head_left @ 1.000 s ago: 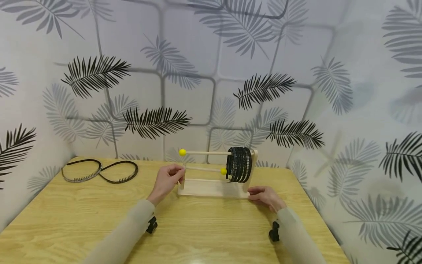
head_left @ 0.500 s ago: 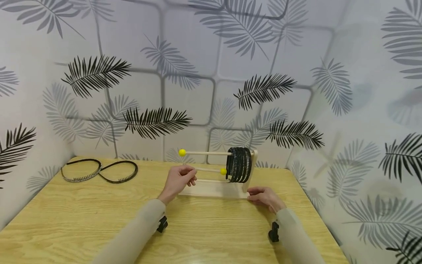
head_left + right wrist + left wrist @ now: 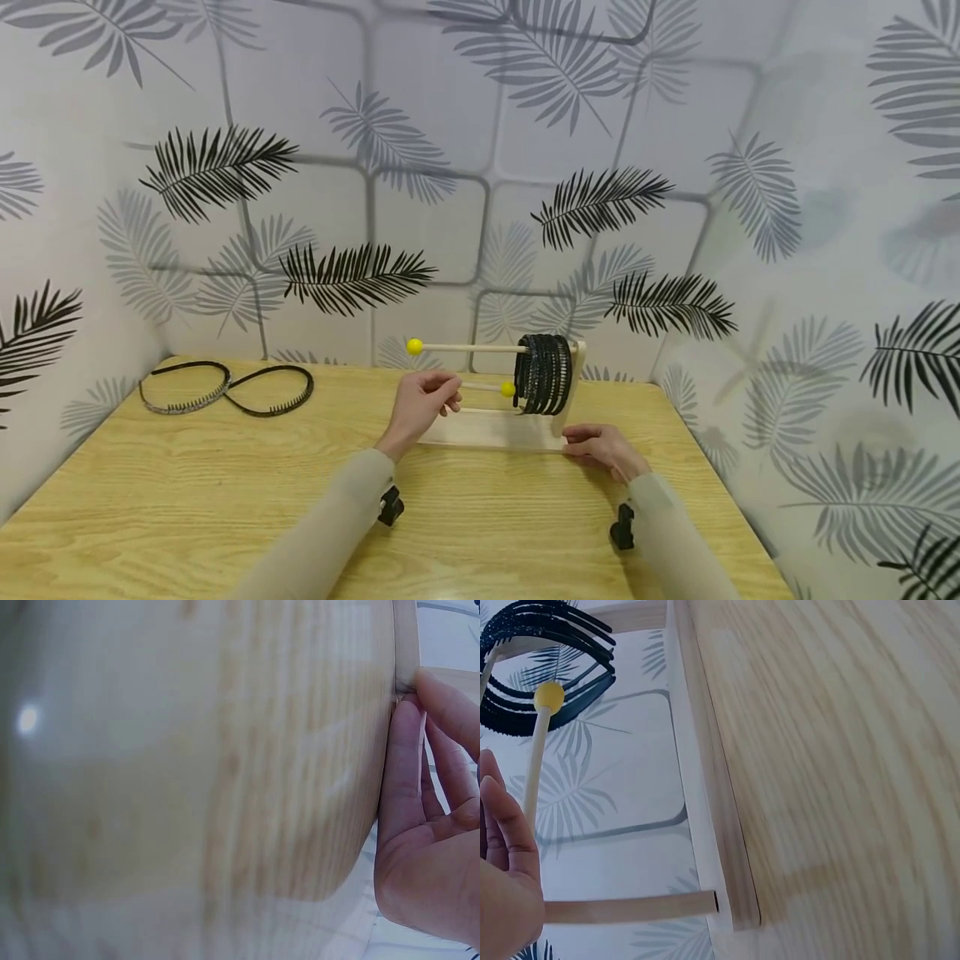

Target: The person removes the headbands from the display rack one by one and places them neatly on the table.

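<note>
Now your right hand [image 3: 606, 451] is pinching the right corner of the stand [image 3: 495, 430] on the table [image 3: 487, 525]; your left hand [image 3: 420, 406] is overlapping the lower rod [image 3: 482, 386], grip unclear, while headbands [image 3: 546, 375] are hanging on the upper rod [image 3: 472, 347].

Plain long sleeves [image 3: 327, 523] in pale beige, with a small black device [image 3: 391, 506] at each wrist.

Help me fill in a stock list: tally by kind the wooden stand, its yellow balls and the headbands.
Wooden stand: 1
Yellow balls: 2
Loose headbands: 2
Total: 5, leaving out the hung headbands, which overlap too much to count.
</note>
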Action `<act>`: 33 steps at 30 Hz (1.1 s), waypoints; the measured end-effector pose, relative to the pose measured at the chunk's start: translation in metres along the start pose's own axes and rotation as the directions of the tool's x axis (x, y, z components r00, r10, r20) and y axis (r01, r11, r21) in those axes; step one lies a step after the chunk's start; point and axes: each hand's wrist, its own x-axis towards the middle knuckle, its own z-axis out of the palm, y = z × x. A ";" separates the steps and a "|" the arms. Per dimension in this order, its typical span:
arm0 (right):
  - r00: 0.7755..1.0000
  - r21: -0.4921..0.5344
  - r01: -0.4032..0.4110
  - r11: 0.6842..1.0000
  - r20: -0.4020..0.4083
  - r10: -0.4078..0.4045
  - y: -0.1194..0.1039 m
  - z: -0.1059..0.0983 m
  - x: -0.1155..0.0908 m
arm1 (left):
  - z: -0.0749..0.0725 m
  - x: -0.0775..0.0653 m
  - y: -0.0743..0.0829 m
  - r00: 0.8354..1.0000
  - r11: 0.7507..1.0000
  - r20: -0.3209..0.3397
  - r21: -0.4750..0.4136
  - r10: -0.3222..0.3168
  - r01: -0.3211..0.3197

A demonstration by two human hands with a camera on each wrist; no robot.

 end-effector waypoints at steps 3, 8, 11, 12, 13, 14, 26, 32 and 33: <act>1.000 -0.007 0.000 1.000 -0.010 0.000 0.001 0.000 0.001 | 0.006 0.002 -0.003 1.000 1.000 -0.007 -0.009 0.009 -0.009; 1.000 -0.003 0.006 1.000 -0.003 -0.006 0.002 0.002 0.000 | 0.017 0.002 0.001 1.000 1.000 -0.002 -0.025 0.010 -0.010; 1.000 -0.003 0.003 1.000 0.001 -0.003 0.002 0.002 0.000 | 0.023 0.001 0.003 1.000 1.000 -0.001 -0.026 -0.010 0.010; 1.000 -0.007 0.002 1.000 -0.001 -0.002 0.002 0.002 0.000 | 0.024 0.001 0.003 1.000 1.000 0.001 -0.022 -0.013 0.013; 1.000 -0.006 0.000 1.000 -0.006 0.000 0.002 0.002 0.000 | 0.026 0.001 0.003 1.000 1.000 0.005 -0.013 -0.014 0.014; 1.000 -0.004 0.000 1.000 -0.010 0.000 0.001 0.002 0.000 | 0.028 0.001 0.003 1.000 1.000 0.011 -0.003 -0.013 0.014; 1.000 -0.053 0.010 0.999 0.019 -0.009 0.000 -0.001 -0.002 | 0.045 0.001 0.006 0.996 1.000 0.092 0.001 0.007 -0.008; 1.000 -0.079 0.011 0.997 0.016 -0.010 0.000 0.000 -0.002 | 0.054 0.001 0.007 0.990 1.000 0.139 0.026 0.007 -0.011; 1.000 -0.079 0.014 0.997 0.018 -0.013 -0.001 0.000 -0.002 | 0.055 0.001 0.008 0.990 0.999 0.138 0.030 0.008 -0.012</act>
